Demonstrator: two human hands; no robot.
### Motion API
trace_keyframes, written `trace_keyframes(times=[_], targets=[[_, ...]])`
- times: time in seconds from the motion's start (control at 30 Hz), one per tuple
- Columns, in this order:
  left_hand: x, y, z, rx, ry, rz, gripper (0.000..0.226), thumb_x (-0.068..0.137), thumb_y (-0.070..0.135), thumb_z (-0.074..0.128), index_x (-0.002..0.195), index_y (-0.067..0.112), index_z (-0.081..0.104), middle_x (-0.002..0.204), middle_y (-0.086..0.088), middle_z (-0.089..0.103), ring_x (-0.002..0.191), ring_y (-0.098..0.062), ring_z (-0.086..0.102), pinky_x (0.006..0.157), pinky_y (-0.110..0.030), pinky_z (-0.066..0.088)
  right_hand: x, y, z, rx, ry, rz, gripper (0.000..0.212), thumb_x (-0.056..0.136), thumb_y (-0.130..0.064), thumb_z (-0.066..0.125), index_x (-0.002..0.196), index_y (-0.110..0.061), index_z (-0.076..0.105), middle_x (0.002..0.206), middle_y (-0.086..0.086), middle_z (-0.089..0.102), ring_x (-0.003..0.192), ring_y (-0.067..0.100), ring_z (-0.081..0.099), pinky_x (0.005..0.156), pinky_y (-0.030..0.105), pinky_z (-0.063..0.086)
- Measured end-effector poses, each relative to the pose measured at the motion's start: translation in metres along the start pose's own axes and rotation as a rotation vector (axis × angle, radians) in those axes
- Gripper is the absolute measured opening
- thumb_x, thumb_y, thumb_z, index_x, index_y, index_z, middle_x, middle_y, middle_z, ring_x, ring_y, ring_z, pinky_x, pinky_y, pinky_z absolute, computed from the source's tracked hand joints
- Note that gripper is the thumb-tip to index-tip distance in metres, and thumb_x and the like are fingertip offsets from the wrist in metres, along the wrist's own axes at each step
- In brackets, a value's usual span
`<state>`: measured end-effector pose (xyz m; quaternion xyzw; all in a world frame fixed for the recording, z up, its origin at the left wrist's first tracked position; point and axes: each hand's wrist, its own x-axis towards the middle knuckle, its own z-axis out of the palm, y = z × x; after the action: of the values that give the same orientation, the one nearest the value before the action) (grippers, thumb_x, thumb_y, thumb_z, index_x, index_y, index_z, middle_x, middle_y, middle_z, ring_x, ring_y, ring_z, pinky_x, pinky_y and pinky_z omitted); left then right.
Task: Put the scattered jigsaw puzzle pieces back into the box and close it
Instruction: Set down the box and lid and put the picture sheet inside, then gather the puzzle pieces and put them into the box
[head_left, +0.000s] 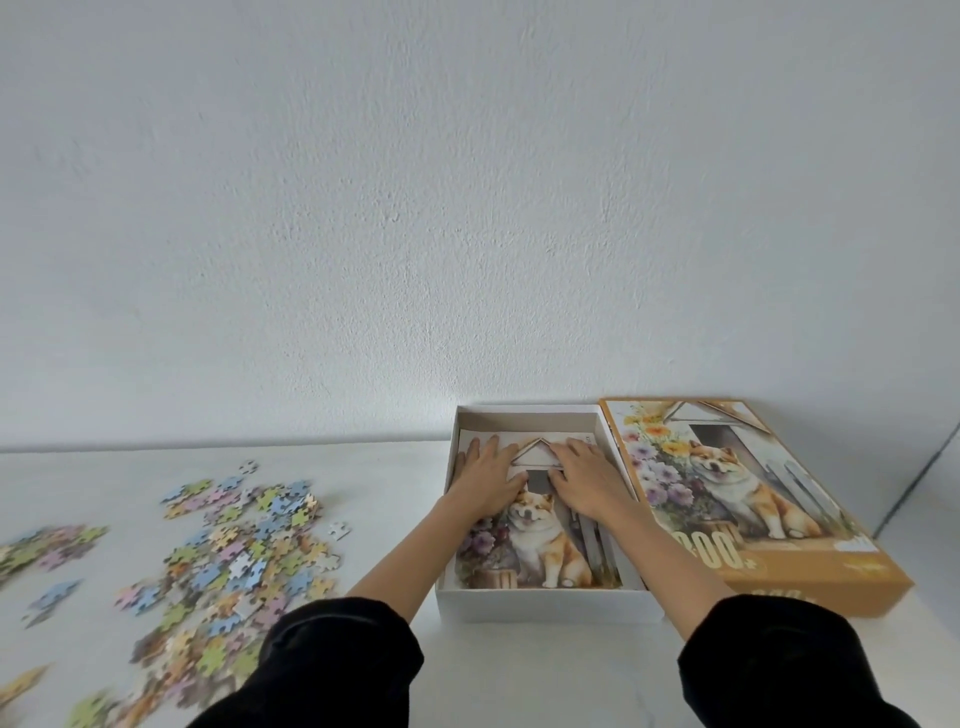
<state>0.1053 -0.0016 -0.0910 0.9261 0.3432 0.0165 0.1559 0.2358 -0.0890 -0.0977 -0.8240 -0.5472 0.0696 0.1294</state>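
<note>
A white open box (545, 605) sits on the table right of centre. A printed sheet with a dog picture (540, 551) lies flat on its bottom. My left hand (485, 480) and my right hand (589, 478) rest palm down on the far half of that sheet, fingers spread, side by side. Neither hand holds a piece. Scattered puzzle pieces (234, 551) in pastel colours cover the table to the left of the box. The orange lid (753, 499), dog picture up, lies directly right of the box, touching it.
A white wall stands right behind the box and lid. The white table (395, 478) runs from the wall toward me. More pieces (41, 551) lie at the far left edge. Black sleeves cover both forearms at the bottom.
</note>
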Motion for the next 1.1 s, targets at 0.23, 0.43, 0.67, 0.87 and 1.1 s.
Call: trace_keyframes(times=[0.23, 0.43, 0.67, 0.87, 1.1], targets=[[0.001, -0.001, -0.001, -0.061, 0.082, 0.01, 0.047, 0.093, 0.031, 0.042, 0.135, 0.012, 0.038, 0.141, -0.015, 0.033, 0.132, -0.034, 0.028, 0.108, -0.042, 0.025, 0.002, 0.0, 0.0, 0.029, 0.029, 0.005, 0.045, 0.094, -0.023, 0.037, 0.138, -0.014, 0.035, 0.129, 0.011, 0.046, 0.123, 0.029, 0.038, 0.103, 0.035, 0.03], [-0.004, 0.008, -0.015, -0.426, 0.18, 0.007, 0.041, 0.093, 0.014, 0.045, 0.132, 0.001, 0.042, 0.135, -0.017, 0.041, 0.123, -0.028, 0.042, 0.101, -0.03, 0.034, -0.007, -0.008, -0.015, 0.288, 0.142, 0.041, 0.038, 0.091, -0.012, 0.047, 0.128, -0.007, 0.049, 0.13, 0.014, 0.053, 0.122, 0.028, 0.046, 0.1, 0.032, 0.035], [-0.036, -0.01, -0.056, -0.525, 0.353, 0.18, 0.026, 0.09, -0.001, 0.046, 0.111, 0.0, 0.06, 0.112, -0.014, 0.064, 0.101, -0.022, 0.06, 0.083, -0.016, 0.044, -0.032, -0.035, -0.033, 0.384, 0.196, 0.05, 0.039, 0.088, -0.012, 0.053, 0.127, -0.009, 0.052, 0.131, 0.01, 0.054, 0.122, 0.025, 0.048, 0.097, 0.03, 0.037], [-0.088, -0.075, -0.087, -0.44, 0.403, 0.214, 0.022, 0.089, 0.0, 0.049, 0.105, 0.001, 0.064, 0.106, -0.013, 0.067, 0.094, -0.024, 0.064, 0.083, -0.023, 0.048, -0.05, -0.106, -0.046, 0.435, 0.238, -0.034, 0.038, 0.089, -0.011, 0.052, 0.126, -0.013, 0.052, 0.131, 0.006, 0.053, 0.118, 0.022, 0.05, 0.094, 0.027, 0.037], [-0.152, -0.171, -0.105, -0.373, 0.383, 0.212, 0.019, 0.089, 0.001, 0.05, 0.102, 0.001, 0.065, 0.104, -0.013, 0.067, 0.089, -0.018, 0.063, 0.072, -0.005, 0.043, -0.061, -0.218, -0.008, 0.439, 0.273, -0.079, 0.032, 0.088, -0.014, 0.054, 0.12, -0.014, 0.058, 0.124, 0.007, 0.057, 0.115, 0.02, 0.051, 0.088, 0.021, 0.033]])
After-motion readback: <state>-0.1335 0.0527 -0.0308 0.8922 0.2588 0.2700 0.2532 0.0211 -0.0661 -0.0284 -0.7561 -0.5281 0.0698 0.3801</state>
